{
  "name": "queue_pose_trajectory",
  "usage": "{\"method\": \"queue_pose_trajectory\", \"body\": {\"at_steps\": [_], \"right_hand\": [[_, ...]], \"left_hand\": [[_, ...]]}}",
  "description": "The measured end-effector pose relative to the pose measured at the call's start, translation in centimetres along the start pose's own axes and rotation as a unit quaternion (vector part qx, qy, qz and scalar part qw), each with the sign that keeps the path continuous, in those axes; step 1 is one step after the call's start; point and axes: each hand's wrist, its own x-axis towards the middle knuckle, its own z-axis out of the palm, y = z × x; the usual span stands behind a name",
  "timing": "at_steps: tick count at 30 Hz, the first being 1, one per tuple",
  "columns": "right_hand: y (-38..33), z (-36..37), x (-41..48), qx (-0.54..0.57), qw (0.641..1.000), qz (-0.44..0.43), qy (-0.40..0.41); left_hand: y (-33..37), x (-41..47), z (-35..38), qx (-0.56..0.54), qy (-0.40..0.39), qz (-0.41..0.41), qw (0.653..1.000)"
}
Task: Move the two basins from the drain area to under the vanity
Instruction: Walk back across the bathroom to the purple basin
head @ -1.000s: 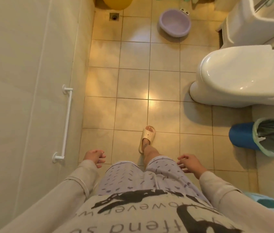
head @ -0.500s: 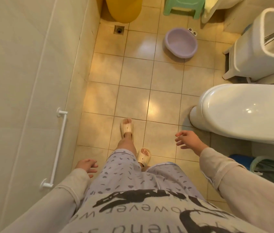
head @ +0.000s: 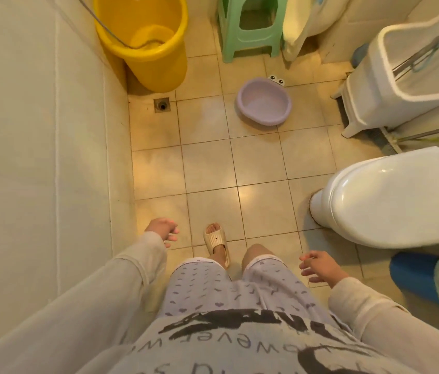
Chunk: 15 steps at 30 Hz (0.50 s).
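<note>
A lilac round basin point(head: 264, 102) with cartoon eyes on its far rim sits on the tiled floor, to the right of the floor drain point(head: 162, 105). I see only this one basin; no second one and no vanity are in view. My left hand point(head: 162, 231) hangs low beside the left wall, fingers loosely apart, holding nothing. My right hand point(head: 320, 266) is out in front of my right hip, fingers spread and empty. Both hands are far from the basin, several tiles short of it.
A tall yellow bucket point(head: 145, 41) stands in the far left corner by the drain. A green stool point(head: 250, 28) is behind the basin. A white bin point(head: 391, 85) and toilet point(head: 391, 201) line the right side, with a blue wastebasket point(head: 426, 279) nearer me.
I have walked forward down the bathroom; the basin, drain and bucket have come closer. My feet swapped lead, and both hands swung while staying empty.
</note>
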Motion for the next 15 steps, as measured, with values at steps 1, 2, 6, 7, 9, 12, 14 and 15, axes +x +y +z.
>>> {"method": "queue_pose_trajectory", "body": {"at_steps": [1, 2, 6, 7, 9, 12, 14, 15], "right_hand": [[-0.5, -0.1, 0.0, 0.012, 1.0, 0.007, 0.004], [-1.0, -0.1, 0.1, 0.023, 1.0, 0.013, 0.009], [-3.4, -0.6, 0.6, 0.042, 0.998, 0.035, 0.022], [-4.1, -0.8, 0.8, 0.046, 0.998, 0.037, 0.022], [-5.9, -1.4, 1.5, 0.058, 0.997, 0.036, 0.023], [-9.4, -3.1, 2.9, 0.091, 0.995, 0.027, 0.022], [-12.2, -4.7, 4.3, 0.108, 0.994, 0.013, 0.027], [-13.8, -5.6, 5.0, 0.114, 0.993, 0.006, 0.028]], "left_hand": [[2.4, 0.4, -0.5, 0.008, 0.002, 0.017, 1.0], [4.6, 0.8, -1.0, 0.01, 0.004, 0.033, 0.999], [11.9, 2.3, -2.0, 0.012, 0.009, 0.076, 0.997], [13.2, 2.7, -1.9, 0.015, 0.006, 0.081, 0.997], [15.1, 3.5, -1.6, 0.02, -0.002, 0.079, 0.997], [16.7, 4.7, -0.9, 0.037, -0.014, 0.056, 0.998], [17.1, 5.4, -0.4, 0.048, -0.014, 0.03, 0.998], [17.1, 5.7, -0.2, 0.049, -0.013, 0.015, 0.999]]}}
